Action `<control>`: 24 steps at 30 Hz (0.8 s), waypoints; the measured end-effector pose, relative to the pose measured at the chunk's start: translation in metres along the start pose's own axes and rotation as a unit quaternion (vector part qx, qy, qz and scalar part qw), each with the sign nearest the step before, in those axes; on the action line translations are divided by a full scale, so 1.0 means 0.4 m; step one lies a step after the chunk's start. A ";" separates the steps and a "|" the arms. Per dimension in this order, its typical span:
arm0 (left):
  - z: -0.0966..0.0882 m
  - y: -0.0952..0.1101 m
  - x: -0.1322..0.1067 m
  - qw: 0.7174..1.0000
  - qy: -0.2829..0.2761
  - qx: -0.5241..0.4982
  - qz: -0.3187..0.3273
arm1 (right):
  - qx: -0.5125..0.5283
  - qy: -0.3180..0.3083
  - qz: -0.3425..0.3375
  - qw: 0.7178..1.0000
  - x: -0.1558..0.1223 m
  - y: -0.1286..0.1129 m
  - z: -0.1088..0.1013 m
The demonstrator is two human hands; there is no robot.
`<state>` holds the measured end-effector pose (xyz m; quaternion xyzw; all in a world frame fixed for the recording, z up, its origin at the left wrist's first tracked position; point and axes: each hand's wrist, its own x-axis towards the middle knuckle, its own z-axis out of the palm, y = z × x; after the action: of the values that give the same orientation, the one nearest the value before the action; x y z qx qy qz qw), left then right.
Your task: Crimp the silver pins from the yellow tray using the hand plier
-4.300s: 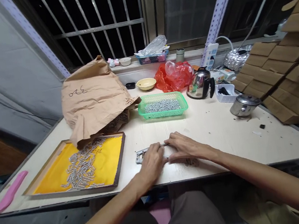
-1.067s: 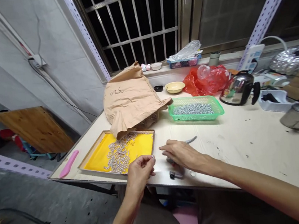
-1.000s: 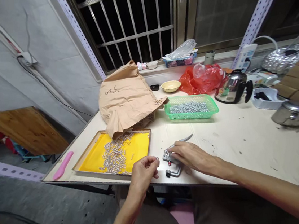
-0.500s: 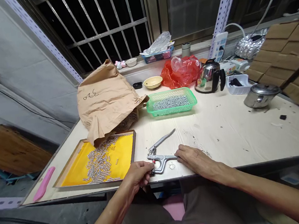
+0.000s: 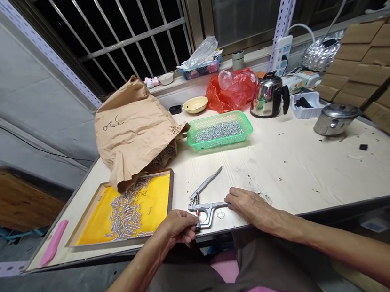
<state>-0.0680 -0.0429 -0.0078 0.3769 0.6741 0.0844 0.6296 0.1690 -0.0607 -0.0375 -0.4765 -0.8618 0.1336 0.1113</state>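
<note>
A metal press plier (image 5: 205, 202) lies near the table's front edge with its upper handle raised. My left hand (image 5: 176, 225) is pinched at the plier's jaw, its fingers closed on a small part I cannot make out. My right hand (image 5: 248, 205) rests on the lower handle, fingers curled over it. To the left, a wooden tray (image 5: 84, 226) with a yellow lining holds several small metal pieces (image 5: 127, 212).
A brown paper sack (image 5: 132, 127) spills metal pieces onto the tray. A green basket (image 5: 245, 125) of metal pieces, a kettle (image 5: 269, 94), a steel pot (image 5: 335, 118), a red bag (image 5: 233, 91) and cardboard boxes (image 5: 377, 66) stand behind. A pink tool (image 5: 52, 235) lies far left.
My left hand came from above the tray's corner down to the plier's jaw. My right hand shifted from the plier's head to its lower handle. The view swung right and down.
</note>
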 end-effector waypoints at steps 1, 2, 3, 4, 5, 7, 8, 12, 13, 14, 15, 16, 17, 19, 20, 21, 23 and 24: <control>0.002 0.001 -0.003 1.000 -0.002 0.002 -0.005 | -0.005 0.002 -0.003 1.000 -0.001 0.000 0.001; 0.003 0.001 -0.005 1.000 -0.003 0.004 -0.008 | -0.010 0.003 -0.006 1.000 -0.002 -0.001 0.001; 0.004 -0.001 -0.006 1.000 -0.003 0.003 -0.010 | -0.016 0.002 -0.005 1.000 -0.003 -0.002 -0.001; 0.005 -0.003 -0.006 1.000 -0.003 0.001 -0.009 | -0.020 0.000 -0.004 1.000 -0.003 -0.003 -0.006; 0.005 -0.006 -0.006 1.000 -0.002 -0.001 -0.007 | -0.022 -0.003 -0.005 1.000 -0.003 -0.001 -0.013; 0.005 -0.013 -0.004 1.000 -0.003 -0.005 -0.003 | -0.014 -0.008 -0.018 1.000 0.003 0.007 -0.032; 0.005 -0.017 -0.003 1.000 -0.004 -0.005 -0.004 | -0.009 -0.008 -0.028 1.000 0.011 0.015 -0.043; 0.007 -0.023 -0.003 1.000 -0.009 -0.001 -0.003 | -0.010 -0.040 -0.066 0.997 0.071 0.064 -0.066; 0.008 -0.023 -0.004 1.000 -0.008 -0.002 -0.002 | -0.012 -0.063 -0.076 0.995 0.091 0.075 -0.067; 0.010 -0.023 -0.006 1.000 -0.006 -0.003 -0.002 | -0.013 -0.085 -0.086 0.993 0.110 0.083 -0.066; 0.012 -0.023 -0.008 1.000 -0.002 -0.004 -0.002 | -0.013 -0.099 -0.097 0.990 0.127 0.089 -0.064; 0.013 -0.022 -0.010 1.000 0.002 -0.005 -0.002 | -0.014 -0.105 -0.108 0.989 0.141 0.092 -0.062; 0.015 -0.021 -0.013 1.000 0.006 -0.006 -0.003 | -0.017 -0.103 -0.118 0.988 0.152 0.093 -0.061; 0.018 -0.021 -0.016 1.000 0.017 -0.006 -0.007 | -0.026 -0.088 -0.133 0.987 0.164 0.089 -0.060; 0.019 -0.022 -0.016 1.000 0.022 -0.007 -0.008 | -0.032 -0.081 -0.137 0.987 0.167 0.086 -0.061; 0.020 -0.023 -0.017 1.000 0.027 -0.007 -0.009 | -0.037 -0.076 -0.138 0.987 0.167 0.082 -0.062; 0.020 -0.025 -0.016 0.999 0.031 -0.009 -0.005 | -0.044 -0.070 -0.132 0.988 0.162 0.075 -0.064; 0.020 -0.026 -0.015 0.999 0.031 -0.010 -0.002 | -0.046 -0.069 -0.125 0.989 0.158 0.070 -0.066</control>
<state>-0.0653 -0.0567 -0.0109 0.3661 0.6936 0.1014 0.6121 0.1667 0.0108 -0.0179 -0.3594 -0.9254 0.1113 0.0450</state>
